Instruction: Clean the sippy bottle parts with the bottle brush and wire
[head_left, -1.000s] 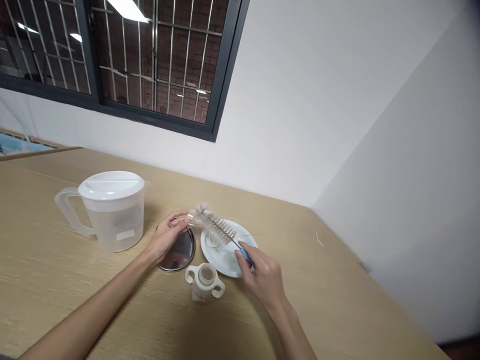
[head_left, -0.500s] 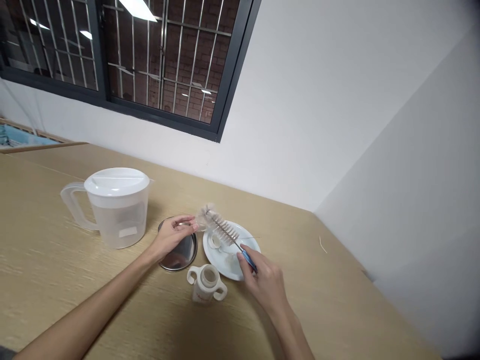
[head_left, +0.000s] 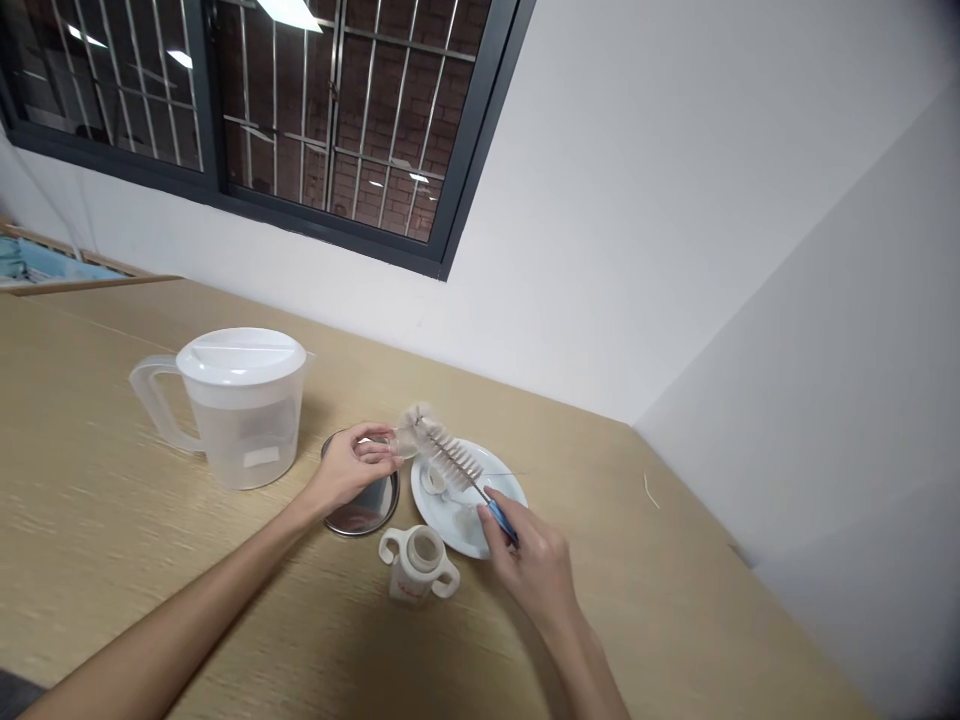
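My right hand (head_left: 534,560) grips the blue handle of a bottle brush (head_left: 450,455), its pale bristles slanting up to the left. In the fingers of my left hand (head_left: 352,467) is a small clear plastic cup-like piece (head_left: 406,442), perhaps a bottle cover. The brush head is at this piece; whether its tip is inside I cannot tell. Behind the brush lies a white plate (head_left: 504,486) with a pale ring and other small parts. A two-handled baby bottle (head_left: 414,575) stands upright and open in front of it.
A round metal tray (head_left: 360,515) lies under my left hand. To the left stands a lidded clear pitcher (head_left: 251,430) with liquid in it. A thin pale strip (head_left: 651,490) lies far right on the wooden table (head_left: 300,630). A wall and barred window (head_left: 330,120) rise behind.
The view has shifted slightly, so everything sits a little further right. My left fingers have changed their hold on the clear piece a little; the brush stays at it.
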